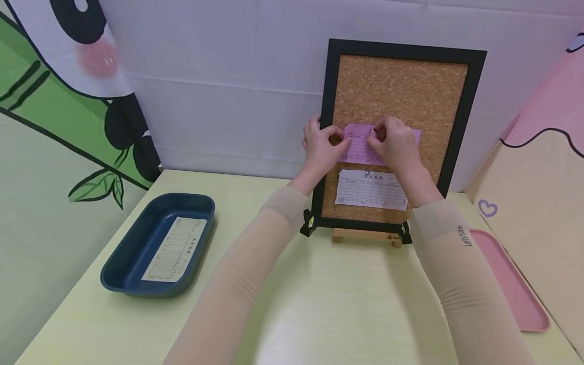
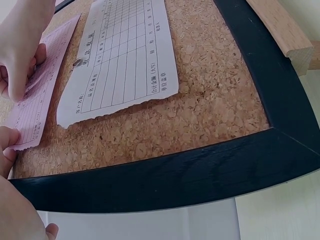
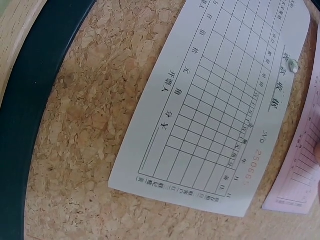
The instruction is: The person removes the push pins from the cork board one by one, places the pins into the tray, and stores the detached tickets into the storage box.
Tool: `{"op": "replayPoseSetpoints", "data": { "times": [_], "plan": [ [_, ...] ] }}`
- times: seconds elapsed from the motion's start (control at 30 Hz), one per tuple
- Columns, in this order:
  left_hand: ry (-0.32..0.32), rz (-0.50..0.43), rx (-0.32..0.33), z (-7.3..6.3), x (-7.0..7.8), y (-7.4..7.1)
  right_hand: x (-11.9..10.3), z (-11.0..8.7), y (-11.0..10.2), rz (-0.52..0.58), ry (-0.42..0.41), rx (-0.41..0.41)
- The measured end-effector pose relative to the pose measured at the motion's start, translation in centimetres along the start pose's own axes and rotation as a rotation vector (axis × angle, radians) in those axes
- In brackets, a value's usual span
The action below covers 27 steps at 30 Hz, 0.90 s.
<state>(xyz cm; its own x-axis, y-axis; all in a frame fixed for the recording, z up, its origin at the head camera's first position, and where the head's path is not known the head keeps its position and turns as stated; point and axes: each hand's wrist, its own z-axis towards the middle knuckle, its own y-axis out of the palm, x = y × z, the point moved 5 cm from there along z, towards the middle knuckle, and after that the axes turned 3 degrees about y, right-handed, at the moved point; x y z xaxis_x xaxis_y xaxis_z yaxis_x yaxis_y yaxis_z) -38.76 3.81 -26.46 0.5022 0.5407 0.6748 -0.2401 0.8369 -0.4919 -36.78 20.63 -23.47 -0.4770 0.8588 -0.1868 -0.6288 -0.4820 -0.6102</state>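
Note:
A pink receipt slip [image 1: 358, 144] lies against the cork board [image 1: 401, 91], above a white receipt slip [image 1: 371, 190] that a clear pushpin [image 3: 293, 65] fixes near its top edge. My left hand [image 1: 321, 147] is at the board's left frame, thumb and index finger pinching the pink slip's left end. With thumb and forefinger my right hand [image 1: 398, 144] pinches a small pale pushpin [image 1: 372, 130] at the pink slip's upper edge. Its tip is hidden by the fingers. In the left wrist view, both hands' fingers touch the pink slip [image 2: 37, 107].
The black-framed board leans on a small wooden easel [image 1: 365, 235]. On the left of the table [image 1: 319, 304] stands a deep blue tray [image 1: 109, 271] with another printed slip [image 1: 175, 248] inside. A pink tray [image 1: 511, 284] lies at the right, partly behind my right sleeve.

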Motion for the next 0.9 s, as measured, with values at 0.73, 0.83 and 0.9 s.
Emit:
{"op": "replayPoseSetpoints", "data": {
  "times": [0.73, 0.83, 0.9],
  "plan": [
    [-0.034, -0.087, 0.057, -0.4, -0.1, -0.8, -0.5, -0.7, -2.6, 0.097, -0.004, 0.019],
    [-0.04, -0.111, 0.066, -0.6, -0.1, -1.4, -0.7, -0.9, -3.3, 0.106, -0.003, 0.014],
    [-0.037, -0.126, 0.067, -0.8, 0.0, -1.8, -0.8, -1.1, -3.8, 0.108, -0.003, 0.013]
  ]
}}
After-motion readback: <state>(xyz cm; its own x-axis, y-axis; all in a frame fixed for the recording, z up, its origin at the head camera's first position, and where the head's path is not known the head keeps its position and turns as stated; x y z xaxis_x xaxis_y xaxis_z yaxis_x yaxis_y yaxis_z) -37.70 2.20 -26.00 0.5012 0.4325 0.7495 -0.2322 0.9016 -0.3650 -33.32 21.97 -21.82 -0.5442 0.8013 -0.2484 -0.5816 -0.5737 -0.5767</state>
